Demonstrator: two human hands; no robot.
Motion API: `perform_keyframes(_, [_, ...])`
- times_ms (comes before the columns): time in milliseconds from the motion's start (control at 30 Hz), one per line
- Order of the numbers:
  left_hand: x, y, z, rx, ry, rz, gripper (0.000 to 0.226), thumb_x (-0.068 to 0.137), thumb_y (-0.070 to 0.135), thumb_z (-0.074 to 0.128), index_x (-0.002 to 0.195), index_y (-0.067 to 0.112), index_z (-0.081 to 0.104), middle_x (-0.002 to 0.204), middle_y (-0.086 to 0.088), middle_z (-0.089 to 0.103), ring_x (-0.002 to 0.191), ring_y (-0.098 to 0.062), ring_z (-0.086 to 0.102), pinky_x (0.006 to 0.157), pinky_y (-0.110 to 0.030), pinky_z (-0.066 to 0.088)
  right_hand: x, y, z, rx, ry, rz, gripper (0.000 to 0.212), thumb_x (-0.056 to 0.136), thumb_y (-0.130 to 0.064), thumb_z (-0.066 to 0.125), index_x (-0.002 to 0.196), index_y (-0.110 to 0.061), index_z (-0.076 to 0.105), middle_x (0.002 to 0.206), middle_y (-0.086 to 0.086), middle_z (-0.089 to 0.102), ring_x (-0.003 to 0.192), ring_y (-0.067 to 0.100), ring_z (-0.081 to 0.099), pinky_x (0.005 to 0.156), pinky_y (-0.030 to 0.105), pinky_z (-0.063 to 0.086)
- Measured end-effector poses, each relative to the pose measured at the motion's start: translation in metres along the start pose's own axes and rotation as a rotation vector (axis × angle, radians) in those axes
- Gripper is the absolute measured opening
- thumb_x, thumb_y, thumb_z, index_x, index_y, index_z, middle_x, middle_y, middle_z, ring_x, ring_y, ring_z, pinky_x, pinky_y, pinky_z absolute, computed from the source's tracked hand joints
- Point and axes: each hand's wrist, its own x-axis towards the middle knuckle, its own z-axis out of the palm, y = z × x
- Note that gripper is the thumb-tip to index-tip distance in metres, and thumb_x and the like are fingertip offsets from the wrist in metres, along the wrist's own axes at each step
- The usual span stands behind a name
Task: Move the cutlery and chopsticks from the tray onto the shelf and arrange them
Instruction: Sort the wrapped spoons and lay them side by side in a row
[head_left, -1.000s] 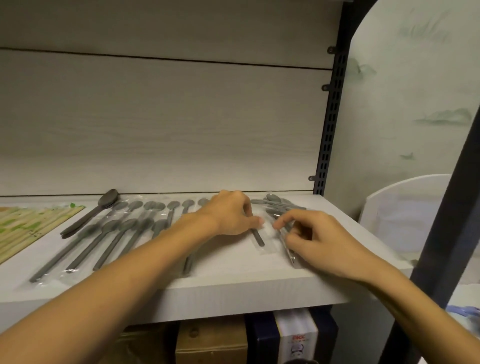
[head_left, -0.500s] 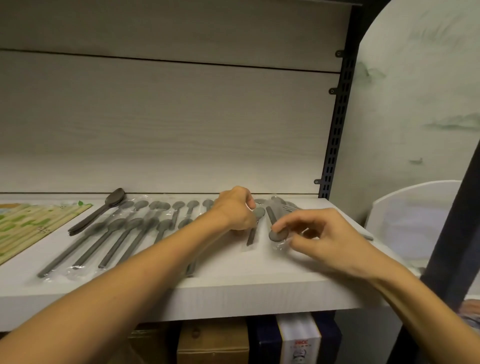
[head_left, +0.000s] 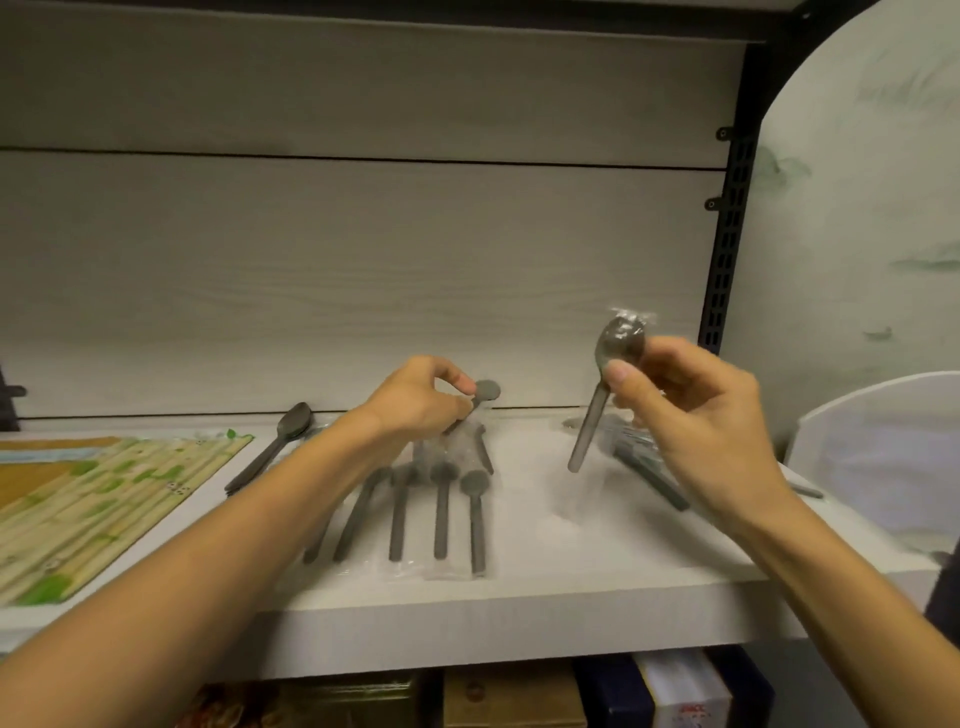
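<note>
Spoons in clear wrappers (head_left: 441, 512) lie in a row on the white shelf (head_left: 597, 577), and we see the left hand (head_left: 415, 400) pinching the neck of one grey spoon (head_left: 485, 392) just above them. Our right hand (head_left: 696, 415) holds another wrapped spoon (head_left: 605, 384) up off the shelf, bowl topmost, thumb and fingers curled round it. Chopstick packets (head_left: 93, 509) sit far left, more cutlery (head_left: 649, 467) beneath the right hand.

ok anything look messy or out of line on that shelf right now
Yes. The wrapped cutlery behind the right hand lies in a crossed heap, unlike the parallel row of spoons mid-shelf. One bare dark spoon by the chopstick packs sits angled and unwrapped.
</note>
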Motion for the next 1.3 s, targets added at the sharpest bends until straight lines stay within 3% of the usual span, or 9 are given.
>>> perform_keyframes(167, [0.003,-0.013,-0.015,-0.047,0.02,-0.032,0.014,0.084,0.004,0.063,0.093,0.014,0.067,0.075,-0.008,0.066,0.059,-0.016,0.055,0.054,-0.025,0.045,0.008,0.003,0.02,0.076,0.041,0.083,0.005,0.089,-0.015,0.064,0.093,-0.013,0.067,0.067,-0.001,0.066,0.055,0.011,0.059,0.051,0.023,0.047])
perform_keyframes(433, [0.012,-0.014,-0.012,-0.139,0.032,-0.057,0.013,0.083,-0.001,0.065,0.086,0.012,0.067,0.073,-0.008,0.063,0.048,-0.012,0.056,0.04,-0.014,0.04,-0.002,0.02,0.027,0.083,-0.014,0.262,0.01,0.089,-0.016,0.064,0.093,-0.007,0.066,0.062,0.002,0.064,0.051,0.015,0.055,0.049,0.026,0.042])
perform_keyframes(567, [0.018,-0.006,-0.003,-0.055,0.059,-0.006,0.013,0.079,0.005,0.068,0.09,0.011,0.064,0.066,-0.006,0.061,0.038,-0.009,0.049,0.034,-0.012,0.031,-0.002,0.019,0.016,0.075,-0.023,0.287,0.008,0.09,-0.016,0.064,0.088,-0.009,0.066,0.059,-0.001,0.062,0.05,0.015,0.052,0.05,0.026,0.041])
perform_keyframes(767, [0.04,0.004,0.036,0.16,0.115,0.053,0.01,0.077,0.012,0.067,0.08,0.018,0.06,0.089,-0.003,0.063,0.073,-0.02,0.056,0.063,-0.023,0.041,-0.005,0.019,0.003,0.039,-0.055,0.259,0.01,0.09,-0.016,0.063,0.085,-0.008,0.066,0.061,0.0,0.063,0.052,0.016,0.053,0.051,0.024,0.042])
perform_keyframes(833, [0.046,0.004,0.051,0.18,0.057,0.014,0.014,0.076,0.012,0.069,0.077,0.019,0.056,0.091,-0.006,0.064,0.074,-0.021,0.057,0.064,-0.024,0.043,-0.005,0.022,0.001,0.053,-0.068,0.272,0.009,0.09,-0.016,0.064,0.086,-0.008,0.066,0.062,0.001,0.064,0.053,0.016,0.054,0.052,0.025,0.043])
perform_keyframes(933, [0.05,0.003,0.067,0.117,-0.052,-0.01,0.023,0.08,0.032,0.074,0.085,0.016,0.058,0.081,-0.004,0.064,0.067,-0.02,0.062,0.064,-0.024,0.049,-0.005,0.026,-0.001,0.059,-0.096,0.288,0.008,0.089,-0.016,0.064,0.089,-0.008,0.067,0.062,0.0,0.064,0.053,0.015,0.054,0.052,0.025,0.043])
perform_keyframes(1067, [0.051,-0.001,0.057,0.212,0.02,0.159,0.014,0.092,0.028,0.06,0.097,0.015,0.063,0.092,-0.005,0.065,0.075,-0.019,0.061,0.068,-0.025,0.048,-0.003,0.033,-0.011,0.062,-0.094,0.311,0.011,0.089,-0.017,0.065,0.089,-0.006,0.067,0.061,0.0,0.064,0.051,0.014,0.054,0.051,0.023,0.043])
perform_keyframes(1167, [0.046,-0.007,0.041,0.41,-0.156,0.316,0.016,0.089,0.03,0.065,0.102,0.021,0.065,0.099,0.005,0.064,0.09,-0.015,0.059,0.075,-0.02,0.042,0.0,0.038,-0.016,0.095,-0.067,0.339,0.014,0.087,-0.018,0.067,0.086,-0.004,0.067,0.056,-0.001,0.061,0.046,0.011,0.051,0.048,0.021,0.04])
perform_keyframes(1300, [0.039,-0.015,0.045,0.656,-0.372,0.36,0.031,0.089,0.04,0.063,0.117,0.029,0.065,0.115,0.01,0.063,0.103,-0.012,0.055,0.09,-0.025,0.042,0.005,0.041,-0.01,0.091,-0.11,0.344,0.011,0.087,-0.015,0.068,0.085,-0.004,0.068,0.053,-0.004,0.062,0.044,0.006,0.05,0.046,0.016,0.04])
